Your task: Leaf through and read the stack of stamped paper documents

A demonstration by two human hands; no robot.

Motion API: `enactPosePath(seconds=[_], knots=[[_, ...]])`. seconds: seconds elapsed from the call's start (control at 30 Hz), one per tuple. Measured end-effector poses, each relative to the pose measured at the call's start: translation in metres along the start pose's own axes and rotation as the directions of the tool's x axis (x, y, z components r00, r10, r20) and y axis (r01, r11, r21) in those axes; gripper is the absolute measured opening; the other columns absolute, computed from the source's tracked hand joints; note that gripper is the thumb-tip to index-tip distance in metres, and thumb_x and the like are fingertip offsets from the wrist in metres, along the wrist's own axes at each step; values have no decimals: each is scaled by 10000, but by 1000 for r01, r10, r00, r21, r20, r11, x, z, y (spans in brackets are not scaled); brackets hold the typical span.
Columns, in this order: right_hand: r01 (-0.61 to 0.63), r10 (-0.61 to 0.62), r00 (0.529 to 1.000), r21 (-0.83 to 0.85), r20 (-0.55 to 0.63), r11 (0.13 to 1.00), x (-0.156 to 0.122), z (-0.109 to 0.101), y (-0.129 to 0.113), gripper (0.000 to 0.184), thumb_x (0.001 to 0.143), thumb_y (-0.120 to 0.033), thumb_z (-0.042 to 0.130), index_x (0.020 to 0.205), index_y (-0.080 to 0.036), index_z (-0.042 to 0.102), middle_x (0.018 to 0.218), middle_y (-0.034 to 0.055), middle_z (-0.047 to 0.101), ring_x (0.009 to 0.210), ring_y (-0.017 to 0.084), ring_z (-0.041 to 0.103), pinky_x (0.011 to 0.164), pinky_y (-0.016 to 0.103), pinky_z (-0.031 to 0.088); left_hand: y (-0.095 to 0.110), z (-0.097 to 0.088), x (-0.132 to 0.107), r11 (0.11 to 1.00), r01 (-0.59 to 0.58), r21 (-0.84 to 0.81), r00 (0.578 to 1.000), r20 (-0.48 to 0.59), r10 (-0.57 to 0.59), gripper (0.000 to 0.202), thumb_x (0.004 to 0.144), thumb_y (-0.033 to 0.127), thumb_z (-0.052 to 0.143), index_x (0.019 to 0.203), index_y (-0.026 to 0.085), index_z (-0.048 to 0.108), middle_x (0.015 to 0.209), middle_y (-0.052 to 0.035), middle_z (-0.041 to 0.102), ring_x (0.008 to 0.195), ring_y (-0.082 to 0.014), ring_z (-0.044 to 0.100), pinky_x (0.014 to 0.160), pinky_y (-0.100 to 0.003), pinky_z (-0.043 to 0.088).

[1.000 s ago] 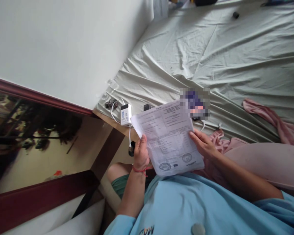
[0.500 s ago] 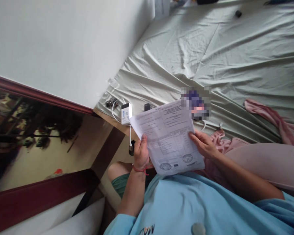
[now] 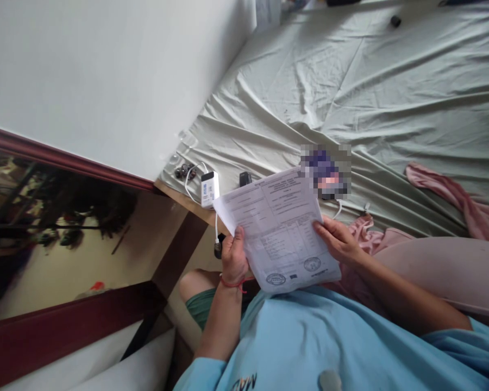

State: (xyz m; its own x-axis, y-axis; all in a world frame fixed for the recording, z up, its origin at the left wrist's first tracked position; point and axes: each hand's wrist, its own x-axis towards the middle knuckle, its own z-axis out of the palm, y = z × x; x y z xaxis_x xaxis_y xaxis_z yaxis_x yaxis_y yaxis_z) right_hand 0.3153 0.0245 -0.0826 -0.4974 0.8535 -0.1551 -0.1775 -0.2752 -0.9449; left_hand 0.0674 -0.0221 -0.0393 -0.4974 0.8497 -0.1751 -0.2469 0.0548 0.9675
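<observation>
A printed white paper document (image 3: 279, 225) with two round stamps near its lower edge is held over my lap, tilted a little. My left hand (image 3: 233, 256), with a red string round the wrist, is closed on the sheet's left edge, thumb on top. My right hand (image 3: 339, 240) is closed on the right edge, fingers curled over the paper. Behind the sheet's top right corner lies a blurred-out item (image 3: 326, 171).
A pale green bedsheet (image 3: 350, 92) stretches ahead. A white charger (image 3: 209, 189) with cable, a small black device (image 3: 244, 177) and dark beads (image 3: 183, 171) lie near the bed's corner. Pink cloth (image 3: 452, 195) lies at right, a white wall (image 3: 106, 76) at left.
Almost nothing has moved. The sheet has shifted very slightly, and both hands keep the same hold on it.
</observation>
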Motion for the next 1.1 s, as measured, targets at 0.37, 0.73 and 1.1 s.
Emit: enactPosePath(seconds=[0.37, 0.73, 1.1], knots=[[-3, 3, 1000, 20, -11, 1000, 1, 1, -1, 423, 937, -581, 556, 1075, -195, 661, 894, 46, 678, 724, 169, 591, 616, 269, 488, 0, 2, -1, 999, -3, -39, 999, -37, 2, 426, 793, 498, 778, 993, 123, 756, 1036, -122, 742, 969, -225, 711, 939, -311, 559], [-177, 175, 984, -114, -29, 978, 7, 6, 3, 493, 864, -669, 564, 832, -177, 573, 726, 14, 596, 612, 137, 513, 539, 256, 396, -24, -14, 5, 927, 361, -98, 923, -102, -371, 480, 676, 405, 857, 1006, 93, 704, 975, -117, 735, 895, -232, 706, 866, -359, 556], [-237, 224, 970, -175, -90, 956, 9, 5, 8, 434, 865, -596, 538, 819, -169, 604, 709, 31, 646, 605, 161, 549, 518, 261, 391, -50, -37, 20, 911, 150, 384, 989, -62, -136, 381, 752, 495, 691, 763, 146, 538, 696, 8, 565, 671, -125, 533, 633, -233, 425]])
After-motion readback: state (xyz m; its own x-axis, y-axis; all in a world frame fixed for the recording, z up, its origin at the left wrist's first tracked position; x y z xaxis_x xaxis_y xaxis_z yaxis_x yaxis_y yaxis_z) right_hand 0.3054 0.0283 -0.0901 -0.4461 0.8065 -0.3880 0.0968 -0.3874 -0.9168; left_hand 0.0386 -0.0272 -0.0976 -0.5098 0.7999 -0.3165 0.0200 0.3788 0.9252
